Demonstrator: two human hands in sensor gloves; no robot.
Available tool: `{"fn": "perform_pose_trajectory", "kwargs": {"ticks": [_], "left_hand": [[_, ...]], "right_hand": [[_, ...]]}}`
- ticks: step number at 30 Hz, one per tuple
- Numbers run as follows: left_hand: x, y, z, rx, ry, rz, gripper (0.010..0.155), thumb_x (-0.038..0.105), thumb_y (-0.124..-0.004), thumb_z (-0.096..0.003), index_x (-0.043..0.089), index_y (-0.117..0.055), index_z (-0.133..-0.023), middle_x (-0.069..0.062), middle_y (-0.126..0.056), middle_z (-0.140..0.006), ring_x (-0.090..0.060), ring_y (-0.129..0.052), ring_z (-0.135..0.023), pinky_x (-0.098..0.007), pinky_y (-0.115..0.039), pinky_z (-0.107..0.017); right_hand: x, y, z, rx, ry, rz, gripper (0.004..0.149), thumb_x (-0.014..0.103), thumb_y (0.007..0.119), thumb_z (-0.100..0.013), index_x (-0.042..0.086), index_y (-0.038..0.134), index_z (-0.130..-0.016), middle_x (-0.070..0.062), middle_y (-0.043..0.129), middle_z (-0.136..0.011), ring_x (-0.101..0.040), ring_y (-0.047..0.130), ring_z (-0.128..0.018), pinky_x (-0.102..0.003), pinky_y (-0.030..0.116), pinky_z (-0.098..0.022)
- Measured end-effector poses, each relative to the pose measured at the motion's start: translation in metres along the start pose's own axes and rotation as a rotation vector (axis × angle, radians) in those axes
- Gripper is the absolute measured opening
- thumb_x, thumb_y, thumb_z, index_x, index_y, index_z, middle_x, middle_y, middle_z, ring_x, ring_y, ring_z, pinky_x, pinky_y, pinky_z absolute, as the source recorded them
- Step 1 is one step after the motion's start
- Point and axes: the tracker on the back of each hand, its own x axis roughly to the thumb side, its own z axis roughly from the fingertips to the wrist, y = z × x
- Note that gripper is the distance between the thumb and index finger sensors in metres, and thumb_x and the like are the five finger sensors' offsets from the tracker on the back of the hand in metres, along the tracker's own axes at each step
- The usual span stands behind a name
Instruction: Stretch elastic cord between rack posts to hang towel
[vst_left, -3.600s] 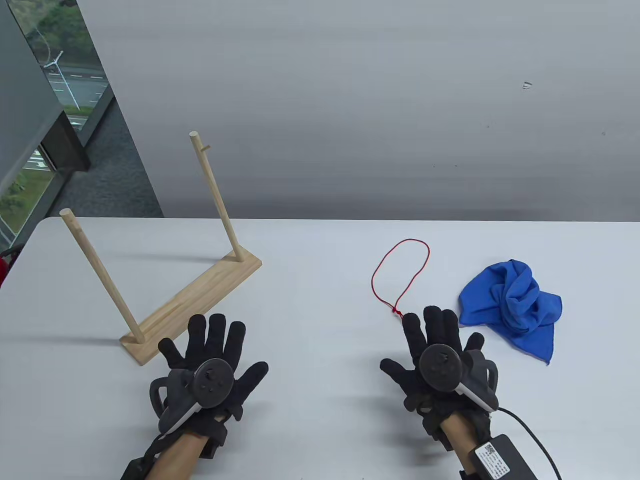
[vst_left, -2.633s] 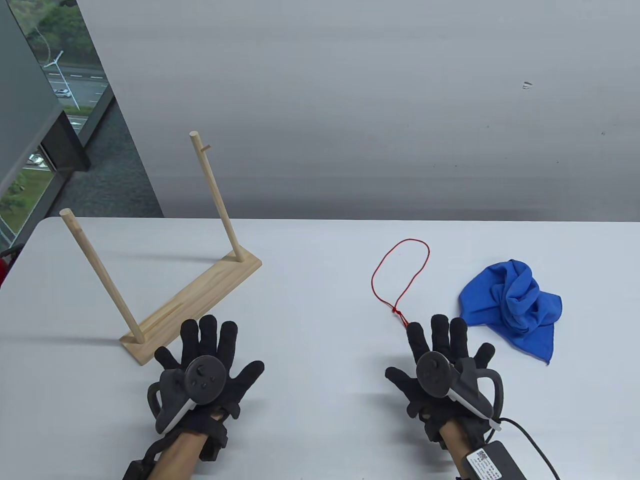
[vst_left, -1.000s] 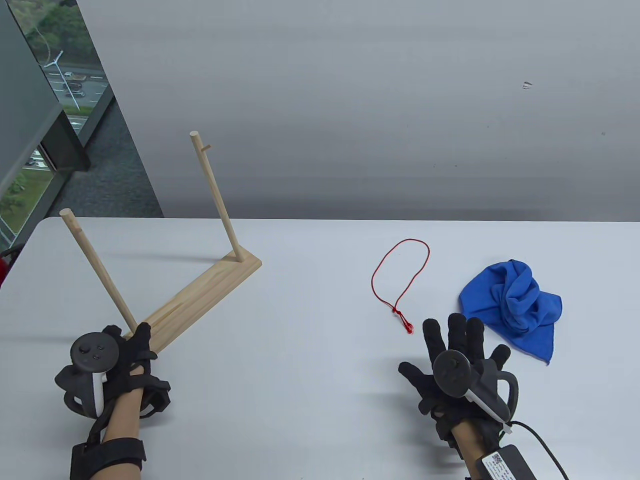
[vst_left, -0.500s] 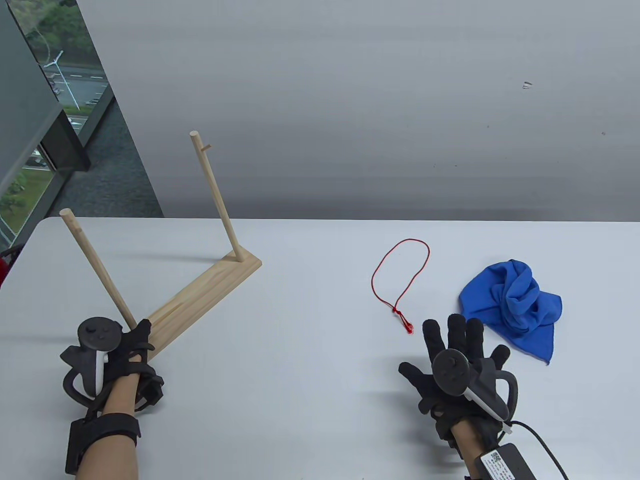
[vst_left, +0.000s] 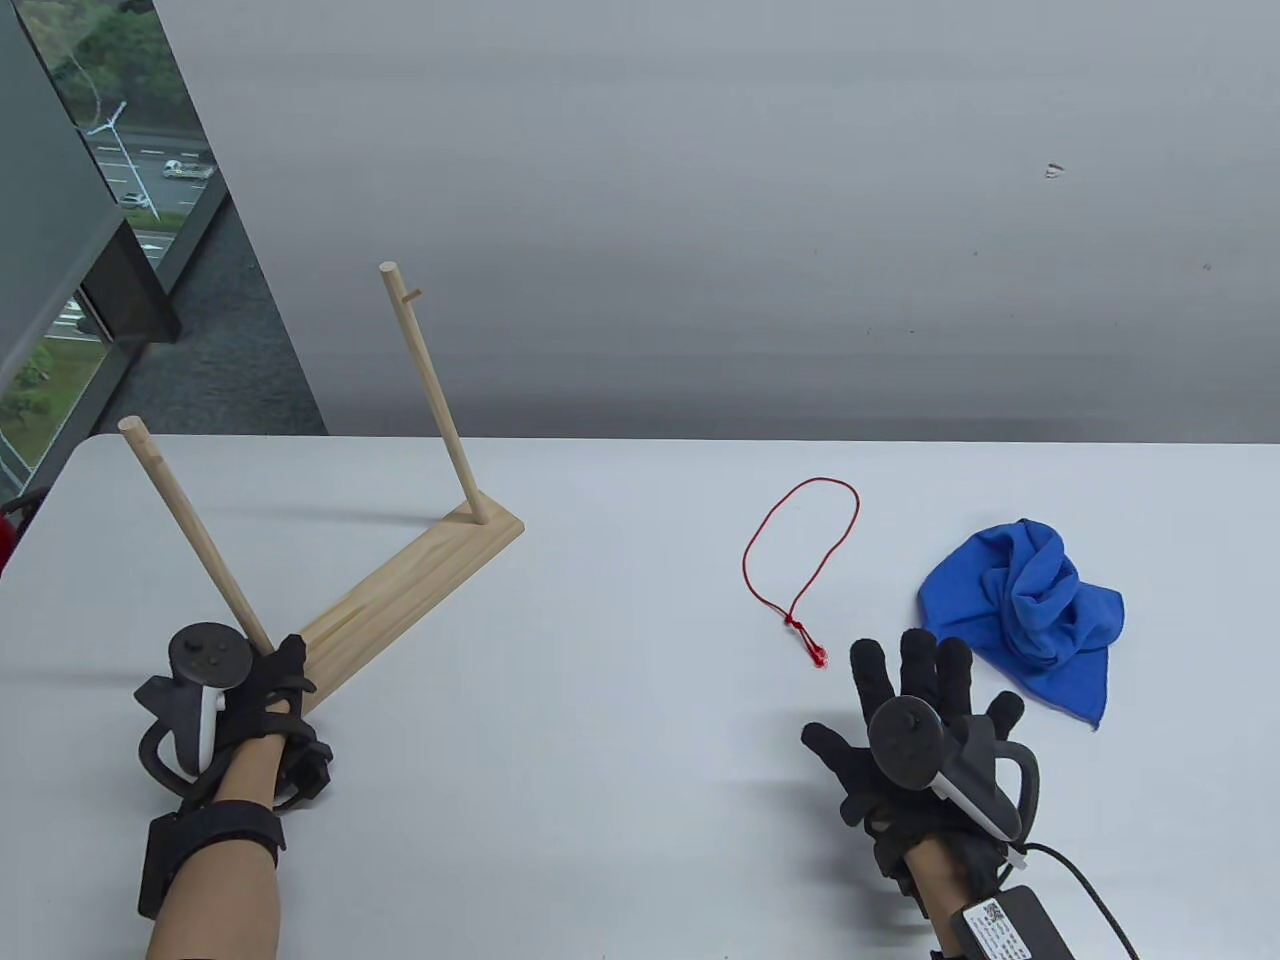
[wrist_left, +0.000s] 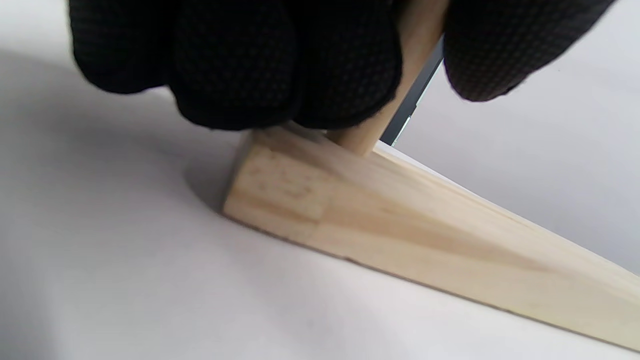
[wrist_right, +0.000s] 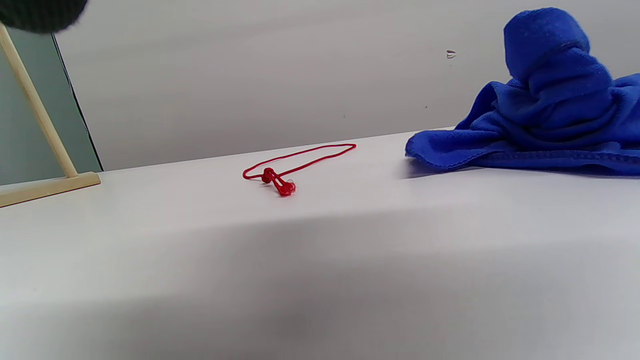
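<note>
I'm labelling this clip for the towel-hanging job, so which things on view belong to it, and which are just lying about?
Belongs to the job:
wooden rack, its near post gripped at the foot by the left hand
far post
red cord, lying loose
blue towel, crumpled
right hand, flat on the table

Just lying about:
black box with cable at the right wrist

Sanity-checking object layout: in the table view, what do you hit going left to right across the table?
left hand → wooden rack → red cord → right hand → blue towel
</note>
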Motion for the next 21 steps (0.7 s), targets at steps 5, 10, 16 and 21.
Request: {"fn": "perform_pose_trajectory", "kwargs": {"ticks": [5,10,16,21], "left_hand": [[0.0006,0.0025,-0.0002,-0.005,-0.021,0.01,0.056,0.062,-0.084,-0.0436,0.016,-0.094,-0.075,0.007,-0.107,-0.04,-0.019,-0.106,-0.025,-0.041,-0.09,-0.032],[0.0022,0.0025,-0.0014,-0.001,-0.043,0.021,0.051,0.056,-0.083,-0.0457,0.015,-0.096,-0.072,0.001,-0.109,-0.038,-0.021,-0.106,-0.024,-0.041,-0.09,-0.032],[0.0023,0.0016,-0.0015,0.002,-0.051,0.051,0.05,0.054,-0.083,-0.0461,0.014,-0.096,-0.072,-0.003,-0.109,-0.037,-0.021,-0.106,-0.023,-0.042,-0.091,-0.032],[0.0056,0.0044,0.0002,0.023,-0.073,0.065,0.049,0.054,-0.083,-0.0463,0.014,-0.096,-0.072,-0.003,-0.108,-0.037,-0.021,-0.106,-0.023,-0.042,-0.091,-0.033]], "right_hand": [[-0.0002,0.0002,-0.0007,0.004,0.0,0.0,0.09,0.081,0.056,-0.042,0.038,0.009,-0.104,-0.007,-0.01,-0.107,-0.042,-0.006,-0.102,-0.077,0.001,-0.052],[-0.0004,0.0,-0.0009,0.005,-0.001,-0.002,0.089,0.081,0.056,-0.042,0.038,0.01,-0.104,-0.007,-0.01,-0.107,-0.042,-0.006,-0.102,-0.077,0.001,-0.052],[-0.0011,-0.0004,-0.0013,-0.003,0.0,-0.003,0.089,0.081,0.056,-0.041,0.038,0.01,-0.104,-0.007,-0.01,-0.107,-0.042,-0.006,-0.102,-0.077,0.001,-0.052],[-0.0014,-0.0004,-0.0014,-0.005,0.001,-0.006,0.089,0.081,0.056,-0.041,0.038,0.01,-0.104,-0.007,-0.01,-0.107,-0.042,-0.006,-0.102,-0.077,0.001,-0.052]]}}
